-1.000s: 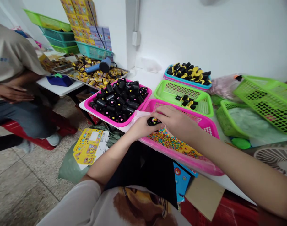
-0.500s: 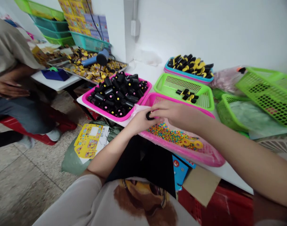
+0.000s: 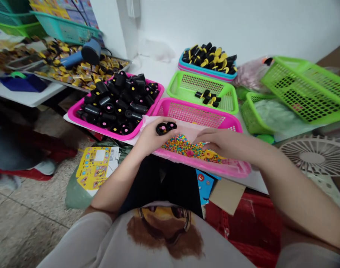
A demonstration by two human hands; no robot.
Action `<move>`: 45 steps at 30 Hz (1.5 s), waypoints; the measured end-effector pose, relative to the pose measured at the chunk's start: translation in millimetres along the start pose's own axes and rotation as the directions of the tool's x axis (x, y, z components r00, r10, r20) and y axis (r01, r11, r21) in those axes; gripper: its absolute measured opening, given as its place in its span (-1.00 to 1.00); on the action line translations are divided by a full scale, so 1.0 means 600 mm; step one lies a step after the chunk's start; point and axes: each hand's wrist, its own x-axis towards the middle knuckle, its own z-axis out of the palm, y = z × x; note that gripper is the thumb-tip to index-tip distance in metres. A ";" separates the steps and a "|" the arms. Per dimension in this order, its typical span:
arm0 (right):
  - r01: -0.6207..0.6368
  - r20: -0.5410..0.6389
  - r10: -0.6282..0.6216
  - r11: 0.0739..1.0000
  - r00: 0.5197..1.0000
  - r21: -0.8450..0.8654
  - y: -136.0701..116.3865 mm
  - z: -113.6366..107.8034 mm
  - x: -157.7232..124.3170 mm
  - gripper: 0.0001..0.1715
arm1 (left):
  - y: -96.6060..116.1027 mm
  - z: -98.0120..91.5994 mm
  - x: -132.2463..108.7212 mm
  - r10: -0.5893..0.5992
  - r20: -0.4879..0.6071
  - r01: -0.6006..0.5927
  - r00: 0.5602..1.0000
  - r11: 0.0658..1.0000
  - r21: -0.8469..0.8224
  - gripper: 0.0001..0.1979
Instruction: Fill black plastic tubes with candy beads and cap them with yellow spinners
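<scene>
My left hand (image 3: 154,137) is closed around two short black cylinders (image 3: 162,128) side by side, their round ends facing me, each with a pink spot in the middle. It is over the left end of a pink basket (image 3: 199,111). Small multicoloured beads (image 3: 181,145) lie in that basket on a pink plastic sheet. Above the beads, my right hand (image 3: 223,143) reaches in from the right with fingers bent and apart, seemingly holding nothing. Just under its thumb lies a round yellow piece (image 3: 210,154), partly hidden, so I cannot tell whether they touch.
Left stands a pink basket (image 3: 75,111) heaped with black cylinders. Behind are a green basket (image 3: 175,80) with several black-and-yellow pieces and a blue basket (image 3: 183,61) full of them. Green baskets (image 3: 306,89) and a fan grille (image 3: 312,158) are right. Someone's leg (image 3: 8,141) shows left.
My right hand has left the black cylinders in my left hand and moved right, down over the beads. My left hand has turned their ends toward me. The view has shifted right.
</scene>
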 end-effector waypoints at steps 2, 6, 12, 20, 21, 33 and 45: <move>-0.093 0.110 0.097 0.995 0.989 -0.041 0.017 0.034 -0.014 -0.56 | 0.001 0.001 -0.001 0.010 0.006 -0.010 1.000 1.000 -0.011 -0.72; -0.178 0.171 0.202 0.973 0.964 -0.144 0.037 0.071 -0.031 -0.66 | 0.003 0.002 -0.003 0.033 0.002 -0.033 0.999 0.999 0.024 -0.75; -0.141 -0.022 0.141 0.990 0.990 0.005 0.036 0.039 -0.058 -0.82 | 0.006 -0.003 -0.001 0.060 0.045 -0.061 0.997 0.998 0.025 -0.80; -0.020 -0.841 0.142 0.988 0.522 0.154 -0.108 0.067 -0.017 -0.72 | 0.036 0.010 -0.033 0.046 0.094 -0.040 0.994 0.997 -0.065 -0.55; 0.004 -0.853 0.113 0.991 0.510 0.133 -0.122 0.077 -0.006 -0.70 | 0.043 0.013 -0.039 0.034 0.105 -0.025 0.994 0.996 -0.086 -0.51; 0.194 -0.870 -0.213 0.971 0.444 -0.139 -0.134 0.137 0.015 -0.46 | 0.062 0.012 -0.082 -0.043 0.188 0.084 0.981 0.972 -0.220 -0.23; 0.275 -0.909 -0.202 0.956 0.365 -0.102 -0.159 0.171 -0.011 -0.42 | 0.076 0.013 -0.116 0.036 0.230 0.007 0.973 0.983 -0.183 -0.51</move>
